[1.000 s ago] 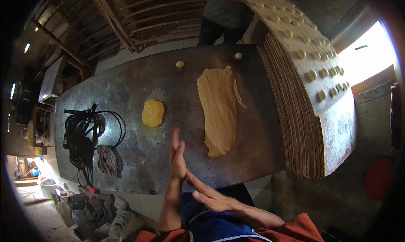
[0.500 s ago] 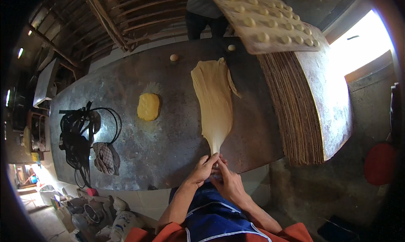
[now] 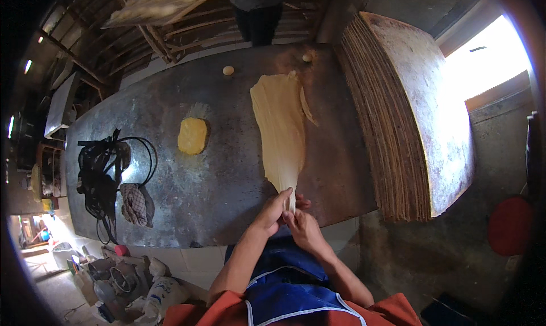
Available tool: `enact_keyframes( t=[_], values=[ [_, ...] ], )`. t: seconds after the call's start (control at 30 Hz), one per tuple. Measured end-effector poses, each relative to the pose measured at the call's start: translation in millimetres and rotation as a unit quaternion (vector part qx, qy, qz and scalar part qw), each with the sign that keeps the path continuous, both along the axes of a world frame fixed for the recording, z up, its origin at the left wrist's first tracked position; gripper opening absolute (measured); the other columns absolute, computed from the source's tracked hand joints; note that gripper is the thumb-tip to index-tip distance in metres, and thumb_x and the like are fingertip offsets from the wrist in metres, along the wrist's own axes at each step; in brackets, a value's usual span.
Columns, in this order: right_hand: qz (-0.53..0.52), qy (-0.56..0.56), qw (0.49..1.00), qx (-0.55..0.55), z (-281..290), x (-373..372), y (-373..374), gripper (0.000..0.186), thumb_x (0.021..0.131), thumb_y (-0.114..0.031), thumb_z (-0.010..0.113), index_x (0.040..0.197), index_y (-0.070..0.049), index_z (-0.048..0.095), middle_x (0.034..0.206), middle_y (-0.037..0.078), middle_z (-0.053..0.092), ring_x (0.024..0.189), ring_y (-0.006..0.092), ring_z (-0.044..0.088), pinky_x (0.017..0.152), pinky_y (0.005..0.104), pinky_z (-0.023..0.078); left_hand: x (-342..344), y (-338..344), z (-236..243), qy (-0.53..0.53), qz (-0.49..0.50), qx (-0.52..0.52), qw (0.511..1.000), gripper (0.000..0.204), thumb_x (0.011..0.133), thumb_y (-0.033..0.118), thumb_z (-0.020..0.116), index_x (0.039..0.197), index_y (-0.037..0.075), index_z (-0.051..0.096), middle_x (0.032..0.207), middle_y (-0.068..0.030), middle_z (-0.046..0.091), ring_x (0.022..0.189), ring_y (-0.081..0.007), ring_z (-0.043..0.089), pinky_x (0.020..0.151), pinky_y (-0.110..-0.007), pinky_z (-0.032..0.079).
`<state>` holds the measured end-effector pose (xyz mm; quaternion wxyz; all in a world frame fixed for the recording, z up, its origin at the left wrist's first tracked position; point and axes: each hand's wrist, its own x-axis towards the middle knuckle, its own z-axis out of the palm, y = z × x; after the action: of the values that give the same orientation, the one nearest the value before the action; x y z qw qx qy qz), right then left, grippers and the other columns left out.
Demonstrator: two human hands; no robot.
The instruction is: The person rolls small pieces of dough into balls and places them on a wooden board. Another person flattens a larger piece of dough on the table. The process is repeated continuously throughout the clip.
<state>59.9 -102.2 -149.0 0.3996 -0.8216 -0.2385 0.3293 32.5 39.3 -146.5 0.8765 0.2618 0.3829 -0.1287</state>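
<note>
A long, flattened piece of pale dough (image 3: 278,127) lies on the dark worktable (image 3: 227,172) in front of me, narrowing to a thin neck at the near edge. My left hand (image 3: 272,213) is closed around that neck, thumb on top. Just nearer to me, my right hand (image 3: 304,230) pinches the drawn-out end of the same dough. A torn strip hangs along the sheet's right side. Two small dough balls sit beyond it, one ball (image 3: 228,70) to the left and another ball (image 3: 307,58) to the right.
Left of the dough rests a yellow block of fat or dough (image 3: 193,136). Black straps (image 3: 99,178) and a checked cloth (image 3: 135,203) lie farther left. A tall stack of wooden boards (image 3: 392,121) stands at the right. Across the table, a person (image 3: 259,13) is beside a raised board (image 3: 165,4).
The board of dough balls has left the stack at the right and is now in the air at upper left. My left hand has slid slightly farther up the dough's neck.
</note>
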Motion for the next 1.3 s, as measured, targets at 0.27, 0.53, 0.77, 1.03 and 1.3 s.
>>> enact_keyframes(
  t=[0.27, 0.53, 0.77, 1.03, 1.3],
  values=[
    [0.317, 0.312, 0.847, 0.29, 102, 30, -58, 0.02, 0.103, -0.016, 0.057, 0.092, 0.0, 0.056, 0.086, 0.013, 0.06, 0.081, 0.0238, 0.06, 0.075, 0.0395, 0.048, 10, -29, -25, 0.054, 0.151, -0.14, 0.977, 0.031, 0.105, 0.037, 0.052, 0.082, 0.017, 0.051, 0.056, 0.006, 0.033, 0.04, -0.0082, 0.026, 0.045, -0.025, 0.032],
    [0.312, 0.215, 0.898, 0.222, 3, 70, 90, 0.033, 0.108, -0.031, 0.053, 0.106, -0.001, 0.066, 0.091, 0.017, 0.067, 0.081, 0.0251, 0.063, 0.078, 0.0407, 0.051, -53, -43, -54, 0.017, -0.203, 0.541, 0.816, 0.024, 0.1, 0.017, 0.053, 0.114, -0.001, 0.061, 0.111, -0.0307, 0.066, 0.105, -0.0312, 0.07, 0.083, -0.046, 0.055],
    [0.302, 0.093, 0.92, 0.233, -32, 42, 85, 0.039, 0.109, -0.031, 0.047, 0.09, 0.002, 0.054, 0.081, 0.022, 0.053, 0.076, 0.0389, 0.054, 0.073, 0.0503, 0.044, -28, -52, 147, -0.201, -0.345, 0.671, 0.625, 0.02, 0.097, 0.022, 0.059, 0.083, 0.007, 0.061, 0.098, -0.0127, 0.063, 0.093, -0.0292, 0.061, 0.088, -0.044, 0.042],
    [0.101, -0.37, 0.923, -0.019, -49, 93, -84, 0.028, 0.091, -0.026, 0.071, 0.106, -0.003, 0.064, 0.108, 0.024, 0.058, 0.101, 0.0436, 0.056, 0.091, 0.0573, 0.041, -129, 42, -36, 0.039, -0.253, 0.86, 0.442, 0.038, 0.097, 0.025, 0.066, 0.125, 0.004, 0.05, 0.106, -0.0183, 0.054, 0.1, -0.0339, 0.052, 0.094, -0.059, 0.034],
    [0.157, -0.195, 0.968, 0.017, -46, 92, -30, 0.035, 0.086, -0.022, 0.075, 0.104, 0.004, 0.06, 0.097, 0.028, 0.061, 0.092, 0.049, 0.058, 0.084, 0.0573, 0.045, -77, -8, -102, -0.069, 0.032, 0.832, 0.55, 0.028, 0.095, 0.004, 0.066, 0.108, 0.0, 0.043, 0.098, -0.0192, 0.051, 0.091, -0.0371, 0.054, 0.083, -0.047, 0.044]
  ],
)
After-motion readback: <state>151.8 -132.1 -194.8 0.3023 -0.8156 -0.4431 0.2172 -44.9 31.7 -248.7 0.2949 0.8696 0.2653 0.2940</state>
